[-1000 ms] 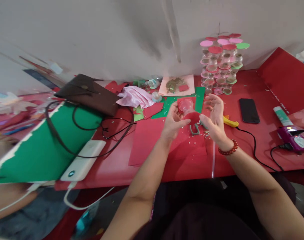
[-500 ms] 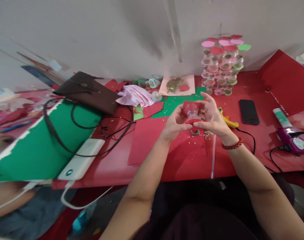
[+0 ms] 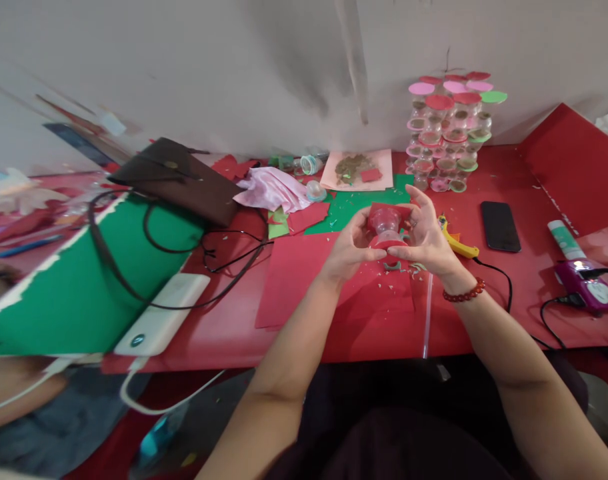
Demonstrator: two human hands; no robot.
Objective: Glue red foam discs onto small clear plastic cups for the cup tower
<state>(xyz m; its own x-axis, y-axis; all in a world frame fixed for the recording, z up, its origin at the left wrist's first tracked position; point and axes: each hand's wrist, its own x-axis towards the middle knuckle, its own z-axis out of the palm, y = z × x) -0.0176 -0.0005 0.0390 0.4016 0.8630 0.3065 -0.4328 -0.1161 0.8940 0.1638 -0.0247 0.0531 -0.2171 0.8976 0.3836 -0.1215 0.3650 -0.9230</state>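
Note:
Between my two hands I hold a small clear plastic bottle piece [image 3: 388,225], with red paper across its far end and a red paper disc at the near end. My left hand [image 3: 348,248] grips its left side, thumb at the disc's edge. Opposite it, my right hand [image 3: 428,237] has its thumb on the same disc, while one finger is raised. Below them lie red paper sheets [image 3: 297,280] with green and pale scraps. A yellow glue gun [image 3: 459,245] rests just right of my right hand.
A stacked structure of clear bottle pieces with coloured discs [image 3: 447,137] stands at the back right. A black phone [image 3: 501,227] and a purple power adapter [image 3: 591,287] are to the right. Leftward are a brown pouch [image 3: 184,180], a white power bank [image 3: 161,317] and looped cables. Another person's arm [image 3: 19,393] shows at left.
The view has shifted slightly. My hands keep the same hold on the bottle piece, with no clear movement otherwise.

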